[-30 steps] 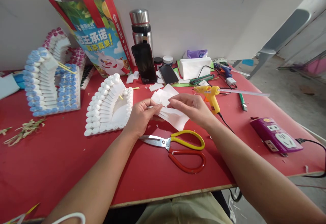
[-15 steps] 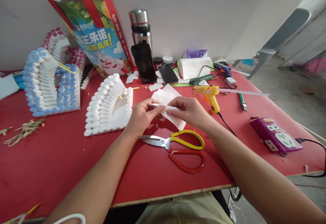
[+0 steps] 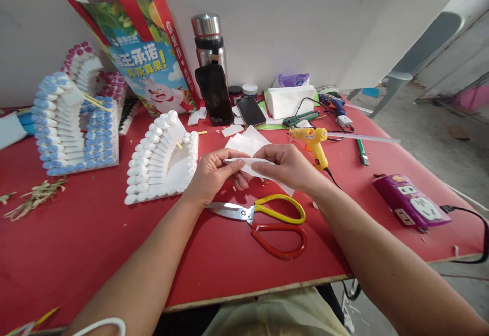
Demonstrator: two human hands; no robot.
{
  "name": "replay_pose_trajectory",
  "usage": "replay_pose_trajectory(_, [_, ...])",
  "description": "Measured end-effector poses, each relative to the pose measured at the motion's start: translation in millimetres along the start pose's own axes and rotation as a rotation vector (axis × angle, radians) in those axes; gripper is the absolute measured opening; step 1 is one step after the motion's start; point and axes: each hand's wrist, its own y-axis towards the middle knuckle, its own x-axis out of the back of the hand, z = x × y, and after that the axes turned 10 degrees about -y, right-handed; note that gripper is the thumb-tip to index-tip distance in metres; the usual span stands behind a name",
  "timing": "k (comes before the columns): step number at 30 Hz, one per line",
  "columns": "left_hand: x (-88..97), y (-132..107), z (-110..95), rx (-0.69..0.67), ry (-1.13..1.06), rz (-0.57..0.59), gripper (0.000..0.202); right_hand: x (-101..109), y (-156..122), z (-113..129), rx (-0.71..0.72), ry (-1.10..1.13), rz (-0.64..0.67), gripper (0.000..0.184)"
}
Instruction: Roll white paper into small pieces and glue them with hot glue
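My left hand [image 3: 209,175] and my right hand [image 3: 288,168] meet over the red table [image 3: 95,239] and both pinch a thin white foam sheet [image 3: 247,161], held nearly edge-on between the fingertips. More white sheet pieces [image 3: 248,141] lie flat just behind the hands. A white arched model of capped tubes [image 3: 162,158] stands just left of my left hand. Scissors with yellow and red handles [image 3: 267,218] lie on the table below both hands.
A yellow glue gun [image 3: 314,142] and a purple power strip [image 3: 410,201] lie to the right. Two phones [image 3: 219,96], a steel flask [image 3: 208,40], a printed shopping bag [image 3: 141,50] and a tissue box [image 3: 290,100] stand at the back. Blue and pink tube models [image 3: 72,122] stand at the left.
The white sheet has been lifted off the table and turned from lying flat to nearly edge-on between both hands. The hands have drawn slightly closer together.
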Motion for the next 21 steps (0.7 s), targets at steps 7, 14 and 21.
replay_pose_trajectory(7, [6.9,2.4,0.9,-0.020,-0.207,-0.030,0.021,3.2,1.4,-5.3,-0.074,0.165,0.003,0.027])
replay_pose_trajectory(14, [9.3,2.6,-2.1,-0.050,-0.236,-0.075,0.019,4.2,7.2,-11.6,-0.084,0.120,-0.140,0.019])
replay_pose_trajectory(21, [7.6,3.7,-0.3,-0.096,-0.070,-0.098,0.021,12.5,7.7,-20.2,-0.044,0.020,-0.500,0.012])
